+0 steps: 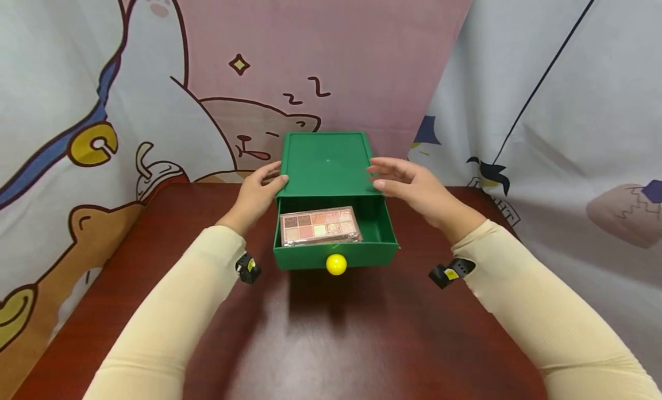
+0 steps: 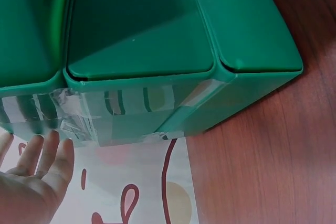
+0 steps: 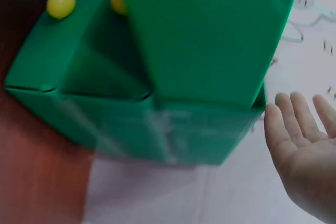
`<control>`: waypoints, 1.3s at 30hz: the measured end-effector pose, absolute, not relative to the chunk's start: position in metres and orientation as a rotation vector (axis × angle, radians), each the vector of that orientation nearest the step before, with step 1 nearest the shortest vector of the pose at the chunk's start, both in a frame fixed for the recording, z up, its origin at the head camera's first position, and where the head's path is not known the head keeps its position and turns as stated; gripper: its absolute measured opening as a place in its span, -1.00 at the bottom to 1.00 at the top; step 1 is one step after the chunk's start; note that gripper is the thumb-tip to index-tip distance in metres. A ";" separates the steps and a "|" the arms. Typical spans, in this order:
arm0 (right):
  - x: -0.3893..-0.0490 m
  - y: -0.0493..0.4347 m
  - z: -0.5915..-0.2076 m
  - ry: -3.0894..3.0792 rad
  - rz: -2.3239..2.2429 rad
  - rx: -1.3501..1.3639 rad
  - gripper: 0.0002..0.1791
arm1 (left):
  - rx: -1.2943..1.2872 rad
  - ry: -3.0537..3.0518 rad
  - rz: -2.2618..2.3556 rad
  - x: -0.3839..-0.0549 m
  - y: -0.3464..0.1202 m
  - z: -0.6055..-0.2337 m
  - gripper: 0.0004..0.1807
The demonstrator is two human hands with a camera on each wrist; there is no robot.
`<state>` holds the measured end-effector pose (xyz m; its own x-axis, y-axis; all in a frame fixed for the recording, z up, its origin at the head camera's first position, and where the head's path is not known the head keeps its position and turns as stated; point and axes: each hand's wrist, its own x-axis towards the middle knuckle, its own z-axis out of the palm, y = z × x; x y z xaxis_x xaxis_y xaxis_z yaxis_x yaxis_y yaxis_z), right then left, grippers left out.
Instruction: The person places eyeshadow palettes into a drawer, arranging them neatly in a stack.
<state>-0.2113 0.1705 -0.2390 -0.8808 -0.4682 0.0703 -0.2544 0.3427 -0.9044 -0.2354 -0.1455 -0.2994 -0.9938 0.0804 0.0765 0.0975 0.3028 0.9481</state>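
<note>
In the head view, a green drawer cabinet [image 1: 327, 164] stands in the middle, its top drawer [image 1: 305, 259] pulled out toward me. An eyeshadow palette [image 1: 320, 226] with several pans lies in that drawer, toward the left. The drawer front carries a round yellow knob [image 1: 336, 264]. My left hand [image 1: 257, 194] is at the cabinet's left side, fingertips right by its upper edge. On the opposite side my right hand [image 1: 416, 184] has its fingers extended toward the right edge, holding nothing. The right wrist view shows the right hand [image 3: 307, 150] with palm and fingers spread beside the cabinet.
The cabinet rests on a reddish-brown wooden table [image 1: 331, 354]. Clear tape [image 2: 152, 98] runs along its side, and lower drawers with more yellow knobs [image 3: 61, 4] appear in the right wrist view. A cartoon-printed cloth [image 1: 388, 55] hangs behind the table.
</note>
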 end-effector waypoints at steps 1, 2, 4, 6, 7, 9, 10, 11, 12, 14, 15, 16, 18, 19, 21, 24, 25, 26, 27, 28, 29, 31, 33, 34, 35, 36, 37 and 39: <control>-0.211 0.176 -0.243 2.381 -1.617 -0.613 -0.38 | -0.166 -2.524 -1.839 -0.235 -0.146 -0.300 -0.40; -0.210 0.182 -0.247 2.366 -1.661 -0.575 -0.37 | -0.163 -2.522 -1.841 -0.235 -0.146 -0.300 -0.40; -0.207 0.194 -0.255 2.318 -1.760 -0.520 -0.36 | -0.164 -2.522 -1.842 -0.234 -0.146 -0.300 -0.40; -0.204 0.205 -0.263 2.269 -1.850 -0.472 -0.36 | -0.166 -2.520 -1.846 -0.235 -0.146 -0.300 -0.40; -0.202 0.211 -0.268 2.246 -1.887 -0.449 -0.36 | -0.167 -2.518 -1.850 -0.235 -0.146 -0.300 -0.40; -0.198 0.220 -0.280 2.205 -1.936 -0.393 -0.37 | -0.165 -2.516 -1.847 -0.235 -0.147 -0.300 -0.40; -0.196 0.224 -0.287 2.195 -1.940 -0.364 -0.38 | -0.160 -2.516 -1.843 -0.235 -0.147 -0.299 -0.40; -0.193 0.227 -0.294 2.196 -1.924 -0.331 -0.38 | -0.157 -2.515 -1.839 -0.236 -0.147 -0.299 -0.40; -0.191 0.230 -0.301 2.200 -1.898 -0.300 -0.38 | -0.155 -2.515 -1.835 -0.236 -0.147 -0.299 -0.40; -0.186 0.232 -0.316 2.226 -1.817 -0.246 -0.36 | -0.154 -2.516 -1.826 -0.236 -0.148 -0.299 -0.40; -0.183 0.233 -0.323 2.242 -1.765 -0.226 -0.34 | -0.157 -2.516 -1.824 -0.236 -0.148 -0.299 -0.40; -0.180 0.233 -0.329 2.250 -1.724 -0.212 -0.33 | -0.159 -2.518 -1.822 -0.236 -0.148 -0.299 -0.40; -0.174 0.231 -0.340 2.269 -1.643 -0.193 -0.30 | -0.164 -2.518 -1.825 -0.236 -0.148 -0.299 -0.40; -0.171 0.229 -0.344 2.273 -1.611 -0.187 -0.28 | -0.166 -2.519 -1.827 -0.236 -0.147 -0.300 -0.40; -0.166 0.224 -0.351 2.277 -1.564 -0.209 -0.27 | -0.166 -2.521 -1.827 -0.237 -0.147 -0.301 -0.40; -0.159 0.215 -0.360 2.247 -1.549 -0.265 -0.30 | -0.162 -2.525 -1.822 -0.237 -0.146 -0.302 -0.40; -0.157 0.212 -0.364 2.229 -1.550 -0.287 -0.31 | -0.162 -2.527 -1.822 -0.236 -0.146 -0.303 -0.40; -0.155 0.209 -0.367 2.204 -1.558 -0.314 -0.32 | -0.161 -2.529 -1.821 -0.237 -0.146 -0.303 -0.41; -0.152 0.206 -0.370 2.179 -1.562 -0.328 -0.33 | -0.160 -2.532 -1.818 -0.237 -0.146 -0.303 -0.40; -0.149 0.202 -0.373 2.153 -1.567 -0.347 -0.33 | -0.160 -2.534 -1.816 -0.236 -0.146 -0.304 -0.40; -0.146 0.199 -0.375 2.126 -1.572 -0.368 -0.33 | -0.159 -2.536 -1.812 -0.236 -0.146 -0.304 -0.40; -0.139 0.191 -0.377 2.079 -1.583 -0.386 -0.32 | -0.157 -2.539 -1.807 -0.236 -0.146 -0.303 -0.40; -0.133 0.183 -0.378 2.019 -1.616 -0.391 -0.31 | -0.154 -2.539 -1.803 -0.236 -0.146 -0.303 -0.40; -0.131 0.178 -0.377 1.986 -1.636 -0.389 -0.31 | -0.155 -2.536 -1.804 -0.237 -0.146 -0.302 -0.40; -0.128 0.174 -0.376 1.950 -1.659 -0.385 -0.31 | -0.154 -2.533 -1.803 -0.237 -0.146 -0.302 -0.40; -0.126 0.170 -0.375 1.913 -1.683 -0.374 -0.31 | -0.153 -2.532 -1.801 -0.237 -0.146 -0.302 -0.40; -0.124 0.166 -0.374 1.870 -1.709 -0.366 -0.30 | -0.149 -2.529 -1.799 -0.237 -0.145 -0.302 -0.41; -0.121 0.159 -0.371 1.796 -1.745 -0.353 -0.31 | -0.144 -2.524 -1.795 -0.237 -0.145 -0.301 -0.41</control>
<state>-0.1213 0.1590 -0.3713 -0.7826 -0.5770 -0.2338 0.2168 0.0994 -0.9711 -0.2371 -0.1449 -0.3014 -0.9949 0.0516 0.0872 0.0993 0.3259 0.9402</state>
